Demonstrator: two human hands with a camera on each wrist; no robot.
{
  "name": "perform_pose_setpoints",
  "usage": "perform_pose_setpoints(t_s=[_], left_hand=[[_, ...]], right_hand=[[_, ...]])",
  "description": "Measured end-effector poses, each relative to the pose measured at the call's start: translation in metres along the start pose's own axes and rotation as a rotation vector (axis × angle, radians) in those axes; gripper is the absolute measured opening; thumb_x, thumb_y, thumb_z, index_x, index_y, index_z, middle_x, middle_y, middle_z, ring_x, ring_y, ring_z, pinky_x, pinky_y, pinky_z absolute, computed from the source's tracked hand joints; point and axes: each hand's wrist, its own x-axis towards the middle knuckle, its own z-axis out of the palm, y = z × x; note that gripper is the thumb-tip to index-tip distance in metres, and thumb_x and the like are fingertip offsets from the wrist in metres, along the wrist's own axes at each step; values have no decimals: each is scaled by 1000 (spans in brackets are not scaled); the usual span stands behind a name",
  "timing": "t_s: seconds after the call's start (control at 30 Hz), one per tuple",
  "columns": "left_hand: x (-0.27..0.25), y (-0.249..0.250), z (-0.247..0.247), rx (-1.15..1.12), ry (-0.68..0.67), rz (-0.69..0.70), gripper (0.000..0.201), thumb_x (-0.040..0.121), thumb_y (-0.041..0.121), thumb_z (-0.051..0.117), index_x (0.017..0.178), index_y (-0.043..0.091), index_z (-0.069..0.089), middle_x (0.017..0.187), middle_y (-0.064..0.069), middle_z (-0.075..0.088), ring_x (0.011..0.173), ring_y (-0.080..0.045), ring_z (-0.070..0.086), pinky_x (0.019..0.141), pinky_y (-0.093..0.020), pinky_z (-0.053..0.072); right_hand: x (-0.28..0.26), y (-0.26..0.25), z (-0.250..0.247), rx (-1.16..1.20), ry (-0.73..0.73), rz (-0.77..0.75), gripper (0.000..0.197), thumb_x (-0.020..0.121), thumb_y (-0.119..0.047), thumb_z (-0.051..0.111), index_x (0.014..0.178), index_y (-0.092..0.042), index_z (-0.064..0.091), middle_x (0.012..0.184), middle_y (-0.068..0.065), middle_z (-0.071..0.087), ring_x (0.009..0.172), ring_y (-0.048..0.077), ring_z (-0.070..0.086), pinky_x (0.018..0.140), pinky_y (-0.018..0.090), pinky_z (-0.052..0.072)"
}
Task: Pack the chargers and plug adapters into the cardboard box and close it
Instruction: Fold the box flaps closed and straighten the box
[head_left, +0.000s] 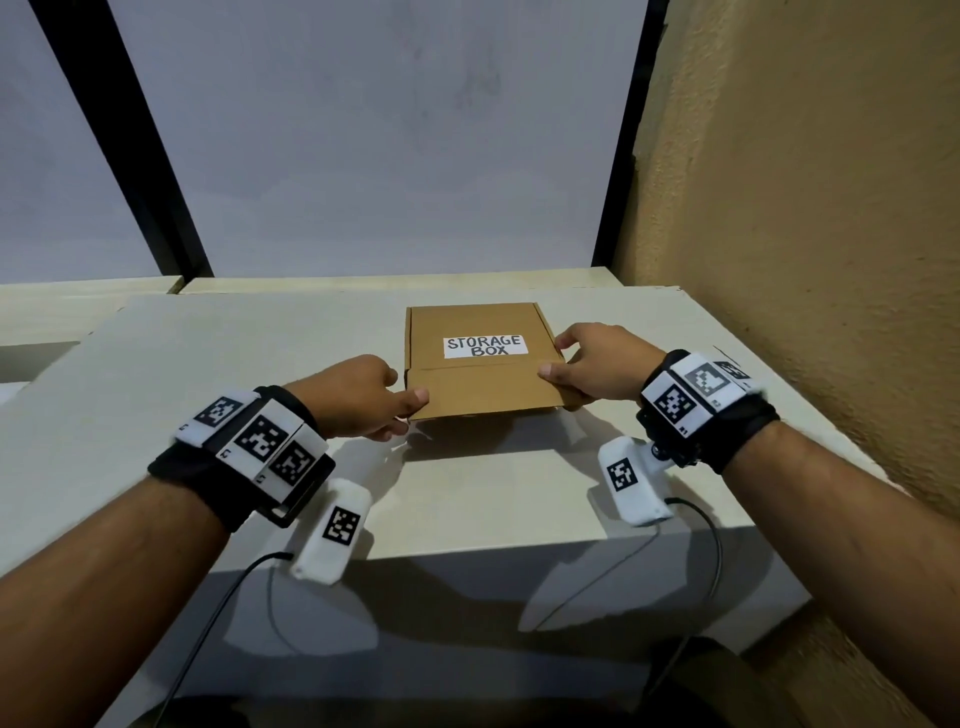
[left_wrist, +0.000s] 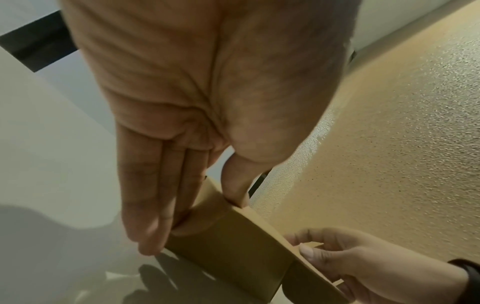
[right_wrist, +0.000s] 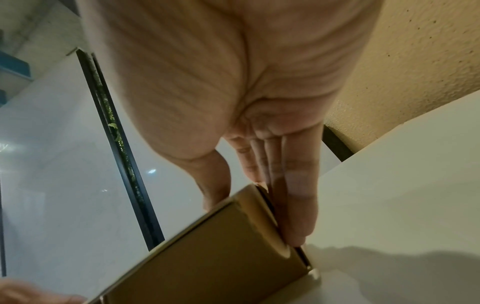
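Already the cardboard box (head_left: 483, 364) sits on the table (head_left: 208, 364) with its lid down, the left hand (head_left: 358, 397) and right hand (head_left: 597, 369) each pinching a near corner, thumb on top and fingers along the side. Its front flap looks, from the blurred wrist views, not fully tucked, so uneven pressure could buckle it or spring the lid. No chargers or adapters show, presumably inside.

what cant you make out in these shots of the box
- Contents of the cardboard box: the lid covers them in every view, so no chargers or adapters show.
- Front flap seating: head view, the lid's near edge hides it.
- Left hand fingertips: head view, tucked behind the box's corner.
- Right hand grip underneath: hidden by the box.
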Motion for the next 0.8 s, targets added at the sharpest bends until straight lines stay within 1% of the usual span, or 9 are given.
perform_pose_setpoints(t_s=[0.1, 0.17, 0.23, 0.3, 0.43, 0.5, 0.6, 0.67, 0.8], left_hand=[[2, -3, -2, 13, 5, 13, 76, 88, 38, 59, 144, -2, 27, 103, -8, 70, 91, -17, 69, 85, -35, 56], [4, -6, -3, 80, -4, 32, 76, 86, 40, 62, 142, -1, 31, 101, -5, 71, 93, -17, 68, 85, -36, 56], [4, -7, -5, 136, -15, 50, 74, 84, 42, 63, 142, 3, 37, 100, -2, 73, 92, -16, 68, 84, -35, 56], [3, -3, -7, 205, -6, 59, 76, 83, 45, 64, 144, 9, 35, 98, 1, 74, 87, -14, 67, 80, -32, 55], [1, 5, -9, 270, 10, 78, 75, 81, 43, 68, 144, 16, 37, 83, 4, 75, 72, -14, 64, 63, -24, 47], [1, 4, -10, 271, 8, 81, 74, 79, 43, 69, 142, 18, 40, 76, 6, 75, 68, -11, 63, 64, -24, 49], [5, 0, -12, 209, 16, 51, 81, 78, 41, 71, 145, 14, 33, 80, 3, 75, 73, -12, 68, 77, -29, 56], [7, -1, -12, 144, -27, -11, 84, 80, 40, 70, 146, 10, 27, 87, -2, 76, 77, -15, 72, 78, -30, 57], [7, -1, -14, -78, -166, -73, 75, 86, 24, 66, 146, 5, 26, 97, -13, 72, 82, -21, 73, 63, -24, 58]], right_hand=[[0, 3, 1, 16, -1, -1, 52, 91, -37, 62, 134, -13, 45, 95, 5, 69, 65, 14, 67, 61, 25, 55], [1, 6, 2, -5, -5, -10, 52, 89, -37, 63, 133, -15, 45, 102, 6, 70, 75, 21, 71, 75, 34, 58], [2, 9, 2, -17, -10, -14, 53, 88, -38, 65, 132, -16, 45, 102, 6, 71, 80, 22, 72, 81, 38, 58], [4, 10, 1, -44, -15, -17, 56, 85, -39, 68, 132, -16, 46, 100, 5, 71, 82, 20, 71, 81, 38, 58], [7, 6, -3, -137, -7, -24, 59, 79, -41, 74, 127, -16, 52, 94, 3, 72, 66, 9, 64, 70, 28, 52], [8, 4, -3, -132, -19, -16, 57, 80, -38, 74, 127, -15, 51, 94, 5, 72, 62, 10, 65, 67, 27, 54], [9, 4, -1, -74, -45, -2, 55, 84, -34, 70, 130, -15, 47, 95, 7, 71, 67, 18, 70, 67, 31, 59], [8, 7, -1, 11, -68, 13, 53, 87, -32, 68, 131, -16, 43, 93, 8, 71, 76, 23, 73, 70, 35, 61], [6, 10, 1, 119, -109, 20, 49, 91, -25, 64, 131, -14, 39, 93, 12, 72, 83, 27, 73, 77, 41, 61]])
